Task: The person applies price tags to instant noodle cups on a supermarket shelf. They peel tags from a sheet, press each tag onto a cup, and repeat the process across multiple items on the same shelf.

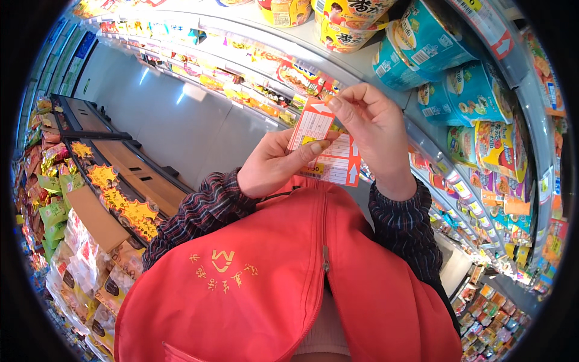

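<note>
My left hand (278,160) grips several red-and-white paper price tags (337,169), its thumb pressed flat over them. The tags carry printing and white arrows. One upper tag (315,121) slants upward above the rest. At its top right corner, the thumb and forefinger of my right hand (373,122) pinch together on the edge. Its other fingers are curled. Both hands are held in front of the red vest (235,289), before the shelves. Behind my right hand are teal instant-noodle tubs (434,45) on a shelf.
Yellow noodle tubs (344,31) stand on the upper shelf, and packaged snacks (298,77) fill lower shelves. A clear shelf-edge strip (434,154) runs close to my right hand. On the left, bagged goods (54,181) lie on a wood-panelled display stand (154,176) beside the grey floor (181,113).
</note>
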`<state>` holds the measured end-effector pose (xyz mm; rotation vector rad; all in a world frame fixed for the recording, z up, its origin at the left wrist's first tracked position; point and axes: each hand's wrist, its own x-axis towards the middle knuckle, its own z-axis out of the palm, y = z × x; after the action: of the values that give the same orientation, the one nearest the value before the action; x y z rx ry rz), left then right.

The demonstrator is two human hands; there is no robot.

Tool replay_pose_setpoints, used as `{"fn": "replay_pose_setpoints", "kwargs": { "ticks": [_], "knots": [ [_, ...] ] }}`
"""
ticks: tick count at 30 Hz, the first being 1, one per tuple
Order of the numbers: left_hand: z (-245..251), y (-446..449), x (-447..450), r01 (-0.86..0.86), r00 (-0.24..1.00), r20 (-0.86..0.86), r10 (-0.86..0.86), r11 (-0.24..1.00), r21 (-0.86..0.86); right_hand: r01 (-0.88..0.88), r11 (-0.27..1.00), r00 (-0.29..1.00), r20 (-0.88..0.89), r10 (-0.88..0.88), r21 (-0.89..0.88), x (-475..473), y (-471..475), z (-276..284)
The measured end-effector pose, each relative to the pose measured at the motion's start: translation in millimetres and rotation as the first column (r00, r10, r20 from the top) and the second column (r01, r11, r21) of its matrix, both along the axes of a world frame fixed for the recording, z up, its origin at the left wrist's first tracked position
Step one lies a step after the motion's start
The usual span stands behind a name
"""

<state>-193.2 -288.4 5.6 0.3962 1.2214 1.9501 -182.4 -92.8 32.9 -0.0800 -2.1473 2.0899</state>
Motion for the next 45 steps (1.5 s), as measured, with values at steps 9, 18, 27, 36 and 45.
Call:
{"fn": "replay_pose_setpoints", "kwargs": {
  "ticks": [9, 18, 27, 36, 45],
  "knots": [
    [-1, -4, 2, -0.049, 0.998, 0.029, 0.049, 0.999, 0.012, -0.055, 0.993, 0.994, 0.091, 0.064, -0.104, -4, -7, -2],
    [-12, -13, -8, -0.362, 0.932, 0.001, 0.362, 0.932, -0.032, -0.077, 0.991, 0.996, -0.042, 0.073, -0.111, 2, -2, 5],
    [-8, -4, -2, -0.237, 0.951, -0.172, 0.256, 0.964, 0.124, -0.005, 0.91, 0.999, 0.033, 0.02, -0.414, 24, -15, 0],
    [2, -1, 2, -0.152, 0.979, -0.12, 0.163, 0.984, 0.096, -0.035, 0.853, 0.946, 0.257, 0.196, -0.521, 39, -45, -9],
    [4, -17, -1, -0.186, 0.973, -0.157, 0.167, 0.976, -0.114, 0.018, 0.997, 0.999, 0.039, -0.021, 0.08, 35, -9, 19]
  ]
}}
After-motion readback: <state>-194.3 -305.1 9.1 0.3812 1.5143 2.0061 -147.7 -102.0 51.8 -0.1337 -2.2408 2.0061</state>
